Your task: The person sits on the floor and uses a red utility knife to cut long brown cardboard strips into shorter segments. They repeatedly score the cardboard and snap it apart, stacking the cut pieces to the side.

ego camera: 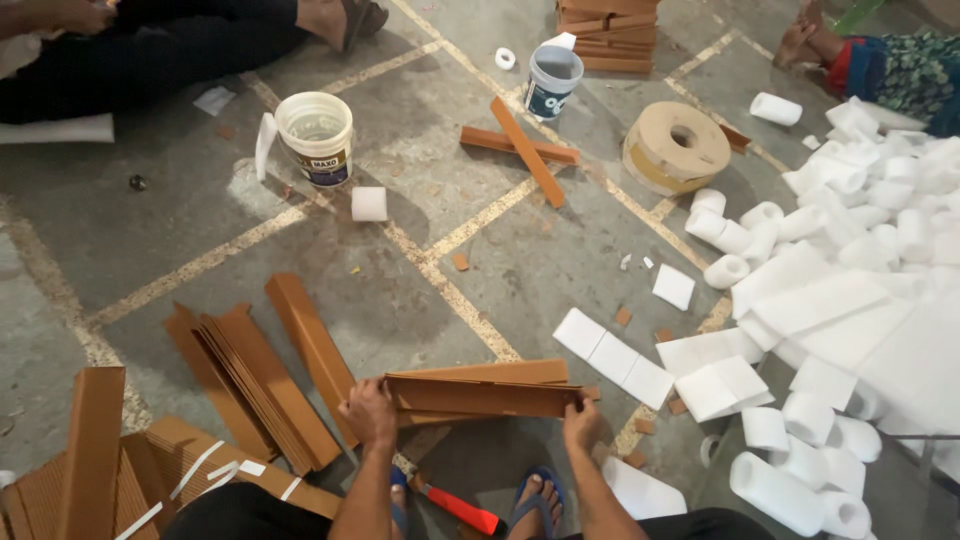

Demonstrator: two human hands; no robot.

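Note:
My left hand (pixel 368 412) grips the left end of a stack of brown cardboard angle strips (pixel 480 392) held level just above the floor. The right end of the same stack sits in my right hand (pixel 580 420). My feet in blue sandals (pixel 535 495) rest below the stack, with a red-handled tool (pixel 462 508) lying between them. More brown angle strips (pixel 262 375) lie fanned out on the floor to the left.
White foam sheets (pixel 612 358) and foam rolls (pixel 800 470) pile up at right. Two small buckets (pixel 316 135) (pixel 551 80), a tape roll (pixel 676 147), crossed strips (pixel 525 150) and a cardboard heap (pixel 95 460) are around. Other people sit at top left and top right.

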